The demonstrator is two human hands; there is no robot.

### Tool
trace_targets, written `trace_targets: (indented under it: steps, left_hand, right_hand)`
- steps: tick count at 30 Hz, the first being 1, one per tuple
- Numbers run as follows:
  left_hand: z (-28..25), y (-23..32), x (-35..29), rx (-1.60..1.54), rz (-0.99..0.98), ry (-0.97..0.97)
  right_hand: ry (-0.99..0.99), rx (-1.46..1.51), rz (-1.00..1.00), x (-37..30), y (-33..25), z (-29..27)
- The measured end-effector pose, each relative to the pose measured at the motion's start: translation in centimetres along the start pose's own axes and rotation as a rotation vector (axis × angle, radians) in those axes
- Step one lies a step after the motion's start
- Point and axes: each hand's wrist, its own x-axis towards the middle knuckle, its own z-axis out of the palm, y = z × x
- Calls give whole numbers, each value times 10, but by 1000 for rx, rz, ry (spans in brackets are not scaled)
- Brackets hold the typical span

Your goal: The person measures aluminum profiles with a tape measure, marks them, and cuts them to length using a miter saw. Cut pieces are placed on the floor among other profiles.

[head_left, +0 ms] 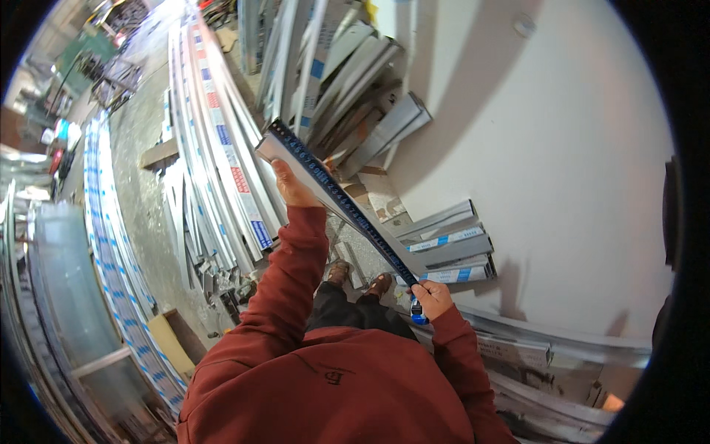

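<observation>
A length of pale metal profile (268, 150) slants across the space in front of me, from upper left to lower right. Around its upper end my left hand (294, 185) is closed, the thumb lying on the pale side. The dark blade of a tape measure (419, 311), with light markings, stretches along the profile's length. Its blue case hangs at the lower right end, below my closed right hand (435, 299), which grips the tape measure there. Part of the case is hidden by the fingers, and whether this hand also pinches the profile cannot be made out.
Long metal profiles (222, 140) with coloured labels lie on the left. Shorter offcuts (388, 133) lean by the white wall (547, 163), and more offcuts (447, 240) stick out at right. Glass panels (74, 274) stand far left. Scraps lie near my feet (379, 284).
</observation>
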Motion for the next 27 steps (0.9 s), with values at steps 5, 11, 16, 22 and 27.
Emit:
trace_targets:
  steps: [5,11,16,22,27]
  left_hand:
    - [-57,32,3,-313,-121,96]
    - [-130,68,-10,-438,-173,478]
    - [-249,115,-6,-245,-46,642]
    - [-402,160,-24,-146,-82,791]
    - [-458,153,-42,-44,-113,891]
  right_hand:
    - [-112,-202,34,32,-25,24]
    - [-209,-396,19,54,-41,43]
    - [-207,-736,122,64,-47,-7]
    - [-127,-1013,283,59,-53,-69]
    - [-157,-1071,293,69,-63,-73]
